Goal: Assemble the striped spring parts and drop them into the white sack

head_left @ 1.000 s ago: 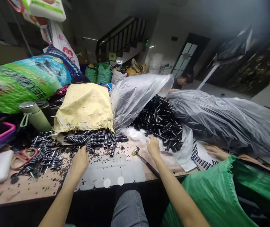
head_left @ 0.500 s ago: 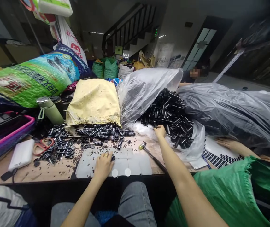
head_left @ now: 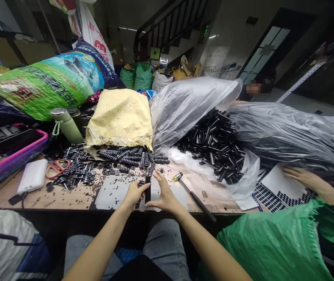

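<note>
Both hands (head_left: pixel 152 195) on black tube (head_left: pixel 147 190)

Both hands meet at the table's (head_left: pixel 52 201) near edge: the left hand (head_left: pixel 134 194) and right hand (head_left: pixel 164 197) pinch an upright black tube (head_left: pixel 147 190) over a white perforated plate (head_left: pixel 111 191). A small hammer (head_left: pixel 192 195) lies just right, with beaded black pieces (head_left: pixel 134 158) and loose black tubes (head_left: pixel 214 142) heaped beyond.

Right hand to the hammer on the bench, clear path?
Probably yes. The hammer lies bare on the table just beside the right hand, nothing on top of it. But that hand is at the black tube with the left hand.
</note>
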Demonstrator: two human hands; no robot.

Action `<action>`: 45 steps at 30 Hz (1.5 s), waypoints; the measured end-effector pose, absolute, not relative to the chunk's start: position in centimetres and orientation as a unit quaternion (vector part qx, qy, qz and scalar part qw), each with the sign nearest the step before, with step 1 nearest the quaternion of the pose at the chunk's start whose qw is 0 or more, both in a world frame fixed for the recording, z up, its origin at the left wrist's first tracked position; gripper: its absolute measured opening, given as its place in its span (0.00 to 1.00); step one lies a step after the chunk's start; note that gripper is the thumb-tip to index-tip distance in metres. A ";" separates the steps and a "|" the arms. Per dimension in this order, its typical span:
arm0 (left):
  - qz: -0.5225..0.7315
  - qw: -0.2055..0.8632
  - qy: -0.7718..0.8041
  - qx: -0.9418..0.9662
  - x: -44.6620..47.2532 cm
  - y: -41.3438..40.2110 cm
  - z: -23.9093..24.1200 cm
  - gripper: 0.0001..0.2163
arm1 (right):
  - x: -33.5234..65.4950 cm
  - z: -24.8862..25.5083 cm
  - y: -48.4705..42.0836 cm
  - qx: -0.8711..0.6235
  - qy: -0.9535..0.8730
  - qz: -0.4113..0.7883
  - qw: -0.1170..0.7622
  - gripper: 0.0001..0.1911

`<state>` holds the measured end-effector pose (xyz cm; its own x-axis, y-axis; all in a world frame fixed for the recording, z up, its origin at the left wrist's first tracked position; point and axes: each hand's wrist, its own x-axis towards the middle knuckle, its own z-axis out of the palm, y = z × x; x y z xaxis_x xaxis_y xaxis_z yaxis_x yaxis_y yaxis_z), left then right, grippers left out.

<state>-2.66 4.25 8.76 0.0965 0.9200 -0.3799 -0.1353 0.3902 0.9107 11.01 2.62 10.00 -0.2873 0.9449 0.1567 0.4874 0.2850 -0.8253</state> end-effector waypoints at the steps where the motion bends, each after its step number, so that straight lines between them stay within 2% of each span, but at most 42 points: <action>1: 0.403 0.643 0.531 0.376 -2.8 4.2 8.7 0.14 | 11.3 10.6 2.9 -0.462 -0.785 0.294 0.290 0.51; 3: 0.401 0.643 0.526 0.387 -2.9 4.1 8.7 0.14 | 11.8 11.2 3.4 -0.425 -0.847 0.239 0.211 0.53; 5: 0.420 0.657 0.502 0.374 -3.0 4.0 8.8 0.15 | 12.0 11.2 3.6 -0.424 -0.857 0.219 0.196 0.51; 9: 0.471 0.701 0.435 0.314 -3.4 4.0 9.4 0.17 | 12.0 10.6 3.0 -0.439 -0.826 0.238 0.262 0.51; 13: 0.469 0.700 0.448 0.299 -3.6 3.9 10.2 0.23 | 11.7 11.3 2.1 -0.404 -0.811 0.300 0.300 0.51; 16: 0.465 0.710 0.459 0.264 -3.2 3.9 10.6 0.20 | 11.1 11.8 1.7 -0.376 -0.803 0.332 0.321 0.52; 19: 0.480 0.714 0.469 0.199 -2.7 3.7 11.0 0.10 | 10.6 11.5 1.7 -0.354 -0.814 0.335 0.317 0.54; 25: 0.461 0.731 0.471 0.176 -2.2 3.3 12.1 0.07 | 10.6 10.6 1.7 -0.372 -0.818 0.315 0.305 0.59; 29: 0.459 0.710 0.489 0.217 -2.1 3.2 12.3 0.06 | 10.7 11.0 1.6 -0.393 -0.801 0.338 0.300 0.60; 39: 0.421 0.725 0.499 0.219 -1.8 3.5 11.8 0.06 | 10.3 10.7 1.1 -0.421 -0.750 0.398 0.320 0.55; 42: 0.410 0.722 0.510 0.225 -1.8 3.8 11.3 0.07 | 10.2 10.2 1.1 -0.437 -0.747 0.388 0.317 0.55; 45: 0.405 0.674 0.523 0.330 -1.9 3.5 10.0 0.10 | 10.0 8.6 1.1 -0.467 -0.746 0.346 0.325 0.54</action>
